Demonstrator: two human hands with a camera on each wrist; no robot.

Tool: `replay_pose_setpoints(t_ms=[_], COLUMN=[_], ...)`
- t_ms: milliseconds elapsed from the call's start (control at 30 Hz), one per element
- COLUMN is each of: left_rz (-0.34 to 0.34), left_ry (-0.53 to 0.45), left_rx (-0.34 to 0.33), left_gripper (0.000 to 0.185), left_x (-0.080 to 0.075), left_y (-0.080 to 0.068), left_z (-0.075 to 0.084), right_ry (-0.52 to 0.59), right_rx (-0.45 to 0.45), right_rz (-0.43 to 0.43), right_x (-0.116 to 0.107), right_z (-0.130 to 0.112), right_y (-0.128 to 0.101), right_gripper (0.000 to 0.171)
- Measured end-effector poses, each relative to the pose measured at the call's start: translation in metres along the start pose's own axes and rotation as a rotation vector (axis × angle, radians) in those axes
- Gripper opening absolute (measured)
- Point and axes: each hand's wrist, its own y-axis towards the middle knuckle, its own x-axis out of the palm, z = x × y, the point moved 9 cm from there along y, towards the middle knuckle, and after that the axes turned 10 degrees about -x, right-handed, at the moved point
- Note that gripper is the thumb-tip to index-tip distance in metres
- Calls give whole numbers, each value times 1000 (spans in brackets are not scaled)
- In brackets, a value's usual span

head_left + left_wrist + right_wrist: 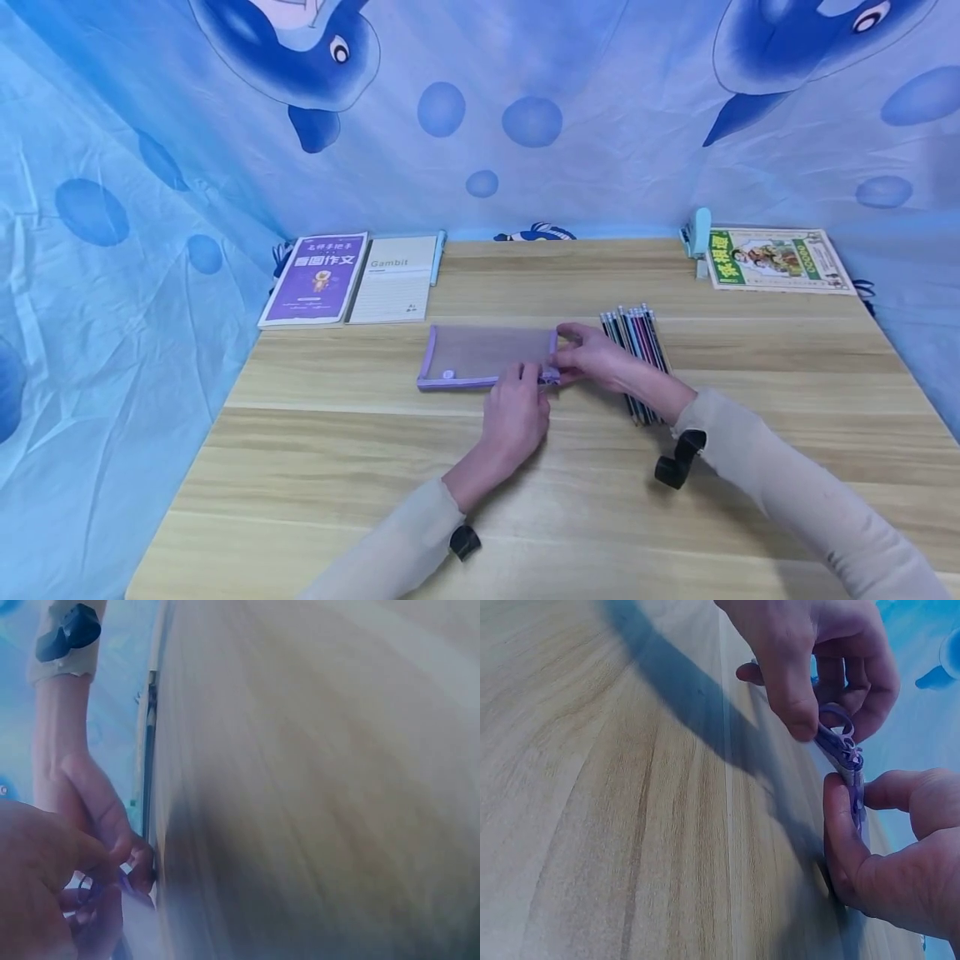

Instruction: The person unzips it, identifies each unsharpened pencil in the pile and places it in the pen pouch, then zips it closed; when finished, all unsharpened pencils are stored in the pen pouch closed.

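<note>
A see-through pencil pouch (480, 350) with purple edging lies in the middle of the table, its zipper side toward me. My right hand (597, 358) pinches its right end between thumb and fingers, as the right wrist view shows. Close beside it, my left hand (516, 412) is at the zipper's end, thumb and fingers curled about the purple pull loop (838, 714). The pouch end stands slightly raised between both hands. Several pencils (619, 330) lie side by side to the right, partly hidden under my right forearm.
At the back left lie a purple book (311, 283) and a pale notebook (393, 283), with a light blue stick-like item (438, 258) alongside. A light blue stapler-like object (699, 233) and a colourful booklet (780, 260) are at the back right. Blue patterned cloth (480, 100) hangs behind.
</note>
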Motion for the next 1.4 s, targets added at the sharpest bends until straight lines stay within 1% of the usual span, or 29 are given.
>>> replay_pose_setpoints(t_ms=[67, 167, 233, 300, 467, 567, 633, 700, 867, 1000, 1067, 1167, 1267, 1333, 1400], left_rz=[27, 88, 125, 149, 179, 198, 209, 214, 204, 208, 214, 223, 232, 216, 187], left_ry=[-8, -23, -32, -28, 9, 24, 30, 35, 28, 19, 26, 30, 45, 54, 68], left_rx=[31, 95, 132, 159, 196, 208, 205, 197, 170, 113, 97, 97, 100, 96, 79], left_gripper=[25, 18, 16, 17, 16, 15, 14, 13, 14, 20, 23, 23, 22, 21, 23], left_x=[-2, -8, -11, -13, -16, -18, -22, -26, -44, -62, -69, -76, -79, -79, -77], left_y=[1, 0, 0, -1, -2, -2, -2, -2, -4, -7, -9, -12, -14, -15, -15], left_z=[1, 3, 4, 4, 0, -6, -15, -27, -65, -97, -110, -123, -133, -139, -143], right_ry=[3, 11, 18, 26, -3, -30, -40, -52, -85, -127, -144, -147, -124, -123, -114], right_rx=[-7, -25, -38, -51, -58, -62, -71, -64, -39, -42, -37, -35, -30, -27, -25], right_rz=[-5, -28, -46, -61, -75, -88, -98, -98, -102, -109, -101, -95, -81, -85, -95], right_x=[2, 6, 9, 12, 14, 13, 11, 7, -4, -10, -12, -11, -11, -9, -8], right_z=[-1, -4, -6, -7, -8, -9, -10, -9, -6, -6, -7, -8, -9, -9, -9], right_y=[0, -3, -4, -5, -4, -3, -2, -3, -5, -6, -6, -6, -5, -5, -4], right_gripper=[83, 85, 85, 84, 83, 86, 89, 92, 95, 94, 93, 93, 93, 94, 93])
